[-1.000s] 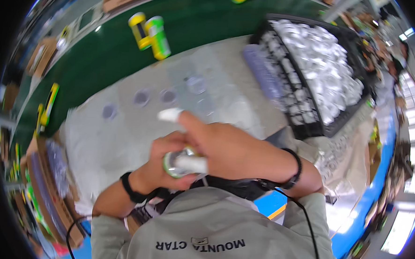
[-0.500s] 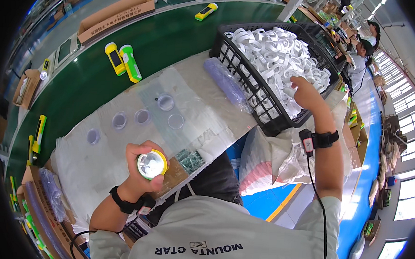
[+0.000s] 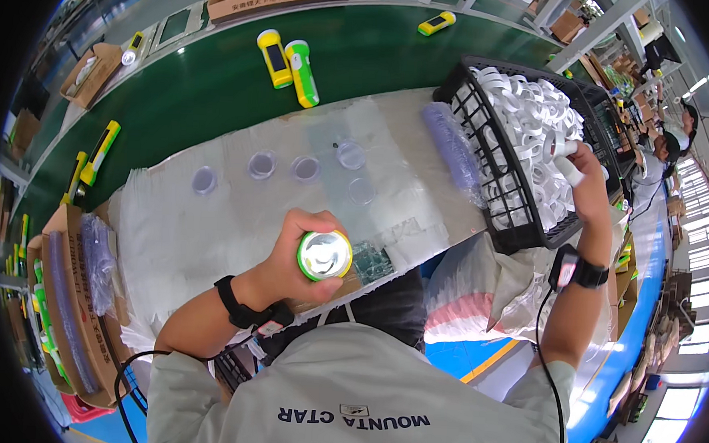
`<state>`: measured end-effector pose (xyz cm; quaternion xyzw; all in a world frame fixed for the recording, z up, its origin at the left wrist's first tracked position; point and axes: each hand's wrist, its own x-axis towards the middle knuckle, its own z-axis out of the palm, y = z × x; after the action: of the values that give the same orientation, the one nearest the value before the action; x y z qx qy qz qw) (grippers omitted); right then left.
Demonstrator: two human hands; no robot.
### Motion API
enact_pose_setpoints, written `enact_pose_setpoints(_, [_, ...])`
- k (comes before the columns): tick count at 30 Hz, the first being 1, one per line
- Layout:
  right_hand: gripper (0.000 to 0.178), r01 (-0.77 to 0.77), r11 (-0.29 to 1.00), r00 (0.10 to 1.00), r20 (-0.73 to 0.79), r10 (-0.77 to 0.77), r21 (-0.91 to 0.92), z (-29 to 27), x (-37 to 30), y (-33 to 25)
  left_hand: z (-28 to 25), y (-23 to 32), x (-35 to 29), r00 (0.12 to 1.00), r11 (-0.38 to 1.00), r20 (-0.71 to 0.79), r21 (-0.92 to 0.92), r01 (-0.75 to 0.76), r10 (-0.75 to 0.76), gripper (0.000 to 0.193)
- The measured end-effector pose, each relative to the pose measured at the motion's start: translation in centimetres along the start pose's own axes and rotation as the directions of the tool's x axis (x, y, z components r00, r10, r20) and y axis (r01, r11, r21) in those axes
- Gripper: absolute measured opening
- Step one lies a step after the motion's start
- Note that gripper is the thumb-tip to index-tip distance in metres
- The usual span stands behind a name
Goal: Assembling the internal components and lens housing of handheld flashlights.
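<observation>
My left hand [image 3: 290,260] is wrapped round a yellow-and-green flashlight [image 3: 325,256], its round reflector end facing up. It is above the near edge of the covered worktable [image 3: 226,223]. At the right, my right hand [image 3: 591,186] is over a black plastic crate [image 3: 522,232] heaped with white plastic rings [image 3: 529,110]. Its fingers are closed on a white ring [image 3: 567,170]; another ring beside the fingertips may be held too. Several clear round lenses [image 3: 305,168] lie spread on the table beyond my left hand.
A roll of clear purplish film [image 3: 453,150] lies against the crate. Two flashlights [image 3: 301,74] rest on the green conveyor belt [image 3: 201,85], with others farther along. Cardboard boxes [image 3: 62,286] stand at the left, a white sack [image 3: 471,296] below the crate. Other people work at the far right.
The view has shifted, so the table and crate appear farther right. My right hand has closed on a white ring in the crate. My left hand still holds the flashlight.
</observation>
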<state>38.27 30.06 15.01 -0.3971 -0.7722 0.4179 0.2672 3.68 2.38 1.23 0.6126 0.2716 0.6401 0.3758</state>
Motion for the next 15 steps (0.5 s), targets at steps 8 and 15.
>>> enact_pose_setpoints(8, [0.071, 0.134, 0.918, 0.922, 0.294, -0.254, 0.373, 21.3, -2.4, 0.2, -0.2, -0.1, 0.8, 1.0, 1.0, 0.024, -0.023, -0.003, 0.003, 0.062])
enact_pose_setpoints(15, [0.072, 0.306, 0.844, 0.942, 0.268, -0.201, -0.44, 23.5, -3.3, 2.6, -0.2, 0.2, 0.7, 0.999, 1.0, 0.04, -0.011, 0.019, -0.019, 0.062])
